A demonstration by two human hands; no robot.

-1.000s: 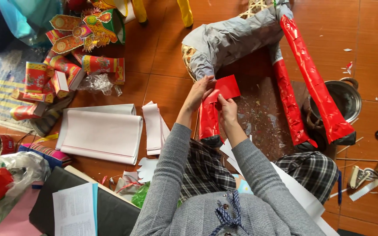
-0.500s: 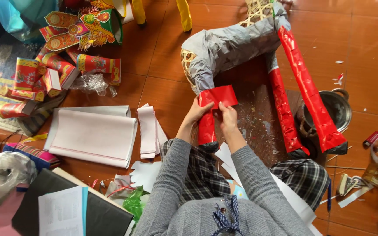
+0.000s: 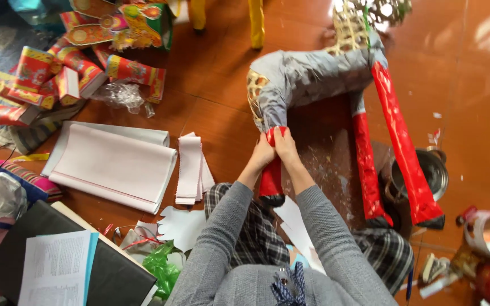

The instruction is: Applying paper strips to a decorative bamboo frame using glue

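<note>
Both hands, left hand (image 3: 263, 154) and right hand (image 3: 286, 148), fingers closed round red-wrapped leg (image 3: 271, 173) of paper horse figure (image 3: 307, 79); looks light, crushable, best gripped near the top.

Grey paper animal figure (image 3: 313, 79), red-wrapped leg (image 3: 271, 170) upright

The figure (image 3: 313, 79) lies on the floor (image 3: 483, 85) ahead of the person. Left of it lie the paper strips (image 3: 191, 167), then the paper stack (image 3: 114, 164); the boxes (image 3: 58, 73) sit behind that stack. The pot (image 3: 429, 173) stands right of the figure's legs (image 3: 392, 141).
</note>
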